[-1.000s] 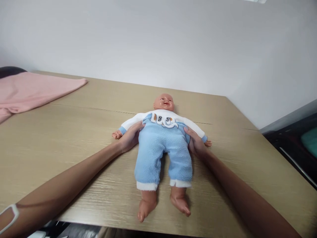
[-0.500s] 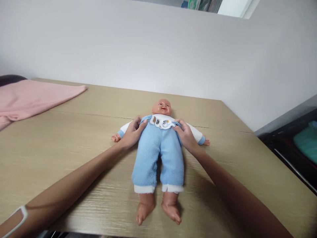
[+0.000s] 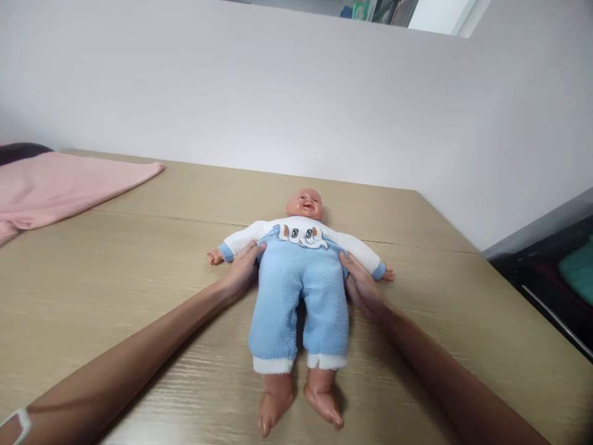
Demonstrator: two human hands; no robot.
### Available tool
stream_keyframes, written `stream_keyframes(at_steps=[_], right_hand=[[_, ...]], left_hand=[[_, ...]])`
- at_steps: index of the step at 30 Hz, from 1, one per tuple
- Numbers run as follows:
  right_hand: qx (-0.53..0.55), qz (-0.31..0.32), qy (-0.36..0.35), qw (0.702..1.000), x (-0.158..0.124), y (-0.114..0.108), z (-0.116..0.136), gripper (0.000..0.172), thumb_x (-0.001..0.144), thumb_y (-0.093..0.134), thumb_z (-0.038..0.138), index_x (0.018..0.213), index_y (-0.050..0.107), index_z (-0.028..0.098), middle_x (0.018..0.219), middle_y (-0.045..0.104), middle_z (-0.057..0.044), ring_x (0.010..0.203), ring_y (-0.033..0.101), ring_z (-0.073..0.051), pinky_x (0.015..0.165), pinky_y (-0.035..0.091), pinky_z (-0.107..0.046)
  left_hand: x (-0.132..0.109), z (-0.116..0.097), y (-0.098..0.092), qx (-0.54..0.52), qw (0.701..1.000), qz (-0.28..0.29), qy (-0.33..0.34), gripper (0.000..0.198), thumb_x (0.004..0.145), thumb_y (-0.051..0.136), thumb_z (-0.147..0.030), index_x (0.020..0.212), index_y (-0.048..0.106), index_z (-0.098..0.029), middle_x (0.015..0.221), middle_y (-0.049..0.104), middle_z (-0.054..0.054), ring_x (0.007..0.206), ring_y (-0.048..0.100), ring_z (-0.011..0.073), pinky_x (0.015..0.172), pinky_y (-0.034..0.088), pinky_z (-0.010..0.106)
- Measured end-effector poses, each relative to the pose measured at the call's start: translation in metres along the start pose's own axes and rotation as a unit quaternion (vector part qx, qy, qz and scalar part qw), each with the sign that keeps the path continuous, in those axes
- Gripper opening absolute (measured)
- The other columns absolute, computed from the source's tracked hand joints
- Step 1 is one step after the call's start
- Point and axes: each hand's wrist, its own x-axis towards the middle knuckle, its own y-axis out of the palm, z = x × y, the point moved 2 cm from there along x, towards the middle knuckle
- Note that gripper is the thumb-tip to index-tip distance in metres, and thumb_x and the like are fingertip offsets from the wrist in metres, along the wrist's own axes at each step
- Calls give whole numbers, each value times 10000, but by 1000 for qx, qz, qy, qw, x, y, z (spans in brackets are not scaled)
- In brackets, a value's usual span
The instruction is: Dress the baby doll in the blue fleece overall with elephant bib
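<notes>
A baby doll (image 3: 303,205) lies on its back with its feet toward me and its arms spread out. It wears a white long-sleeved top (image 3: 245,236) with blue cuffs and fuzzy blue overalls (image 3: 303,266) with white leg cuffs. On the bib is a white animal face with dark eyes. My left hand (image 3: 241,272) grips the overalls at the doll's side, thumb near the bib's edge and the other fingers partly hidden. At the opposite side my right hand (image 3: 364,284) holds the overalls the same way, its fingertips tucked behind the cloth.
The doll rests on a wooden table (image 3: 162,278) with a seam across it. A pink cloth (image 3: 69,185) lies at the far left, beside a dark object. A wall stands behind the table. Off the right edge is a dark container (image 3: 546,272) with green cloth (image 3: 579,269).
Both hands have moved down and outward from the bib to the doll's sides. The bib, bunched before, now lies flatter across the chest, and more of the white sleeves shows.
</notes>
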Motion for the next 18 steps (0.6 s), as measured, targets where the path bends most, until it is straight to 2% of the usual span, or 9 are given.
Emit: stream_keyframes(at_steps=[3, 7, 10, 14, 16, 18], right_hand=[[10, 6, -10, 1000, 4, 7, -2, 609, 921, 782, 725, 1385, 753, 332, 1479, 775, -36, 1501, 639, -315, 1293, 510, -504], [-22, -1, -15, 1000, 9, 1, -5, 634, 908, 789, 750, 1388, 753, 339, 1551, 738, -26, 1573, 578, -288, 1348, 437, -504], [-77, 20, -29, 996, 10, -9, 0, 546, 898, 817, 678, 1313, 788, 324, 1487, 772, -32, 1568, 571, -297, 1375, 379, -510], [-207, 85, -32, 974, 6, -23, 19, 314, 862, 800, 473, 1109, 842, 283, 1304, 829, -54, 1433, 642, -383, 1353, 378, -576], [-259, 103, -49, 959, 4, -28, 29, 236, 792, 824, 380, 998, 849, 268, 1232, 837, -72, 1356, 666, -425, 1333, 385, -616], [-313, 117, -83, 939, 2, -29, 33, 202, 759, 845, 342, 945, 848, 263, 1220, 834, -89, 1326, 668, -447, 1324, 380, -645]], left_hand=[[-1, -3, 11, -88, 996, 23, -16, 355, 955, 824, -514, 1124, 702, -226, 1150, 776, 67, 1051, 697, 245, 930, 553, 340], [-2, -10, 14, -64, 997, 36, -12, 350, 936, 808, -532, 1079, 700, -232, 1090, 774, 65, 1057, 693, 256, 957, 537, 355], [-1, -16, 5, 63, 997, 26, 24, 198, 933, 719, -429, 951, 650, -244, 973, 710, 28, 971, 629, 249, 937, 513, 358], [2, -26, -7, 279, 954, 39, 99, 139, 928, 604, -361, 893, 680, -249, 965, 724, 50, 1003, 598, 311, 1002, 498, 412], [4, -29, -12, 320, 938, 57, 124, 148, 896, 646, -371, 882, 723, -246, 983, 764, 80, 1039, 617, 360, 1059, 497, 459], [6, -32, -18, 323, 935, 83, 117, 148, 842, 752, -392, 883, 769, -250, 1041, 806, 99, 1136, 640, 413, 1137, 478, 491]])
